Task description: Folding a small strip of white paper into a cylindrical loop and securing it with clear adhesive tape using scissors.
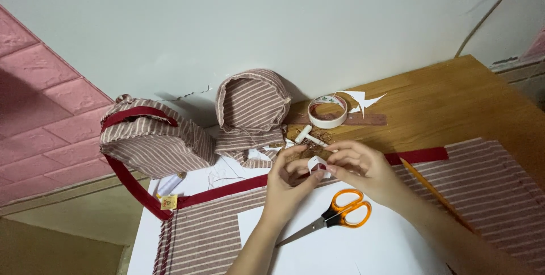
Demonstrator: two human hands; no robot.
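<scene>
Left hand (286, 181) and right hand (363, 170) pinch a small white strip (315, 164), partly hidden by fingers, just above orange scissors (335, 215); striped pouch (250, 102) beyond scissors, contents unclear.

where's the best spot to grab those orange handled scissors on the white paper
Probably by the orange-handled metal scissors' finger loops, coming from the right, since the loops lie on the right, just below the right hand. The closed blades point down-left toward the left forearm. The scissors lie flat on the white paper sheet, so slide fingers under the loops.
</scene>
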